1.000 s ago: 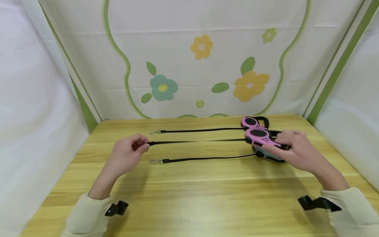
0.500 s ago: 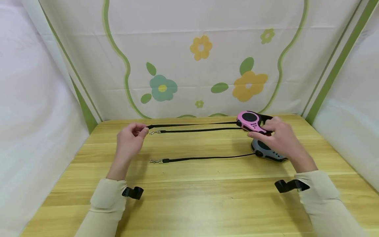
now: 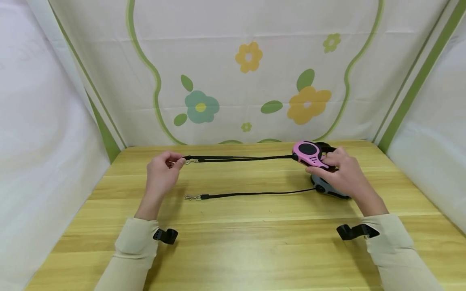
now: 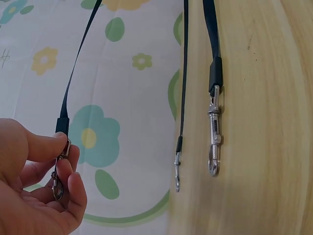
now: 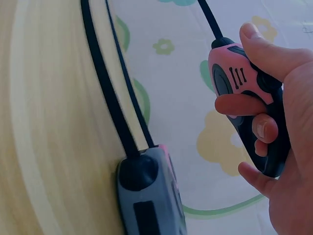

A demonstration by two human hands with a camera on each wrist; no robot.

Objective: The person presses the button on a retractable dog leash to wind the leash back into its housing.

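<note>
— What does the head camera give?

— The right hand (image 3: 342, 173) grips a pink retractable leash housing (image 3: 308, 152) above the far right of the wooden table (image 3: 233, 242). Its black strap (image 3: 240, 158) runs taut to the left hand (image 3: 162, 173), which pinches the far end. A grey leash housing (image 3: 327, 190) lies on the table just under the right hand, its strap (image 3: 255, 194) ending in a metal clip (image 3: 191, 197).

— And the left wrist?

— Thumb and fingers pinch a small snap hook (image 4: 59, 169) on the held strap. Two more clips (image 4: 213, 142) lie beside it on the wood.

— Right wrist?

— Fingers curl round the pink housing's handle, thumb on top; the grey housing (image 5: 149, 196) rests below — a further pink housing barely shows behind it.
</note>
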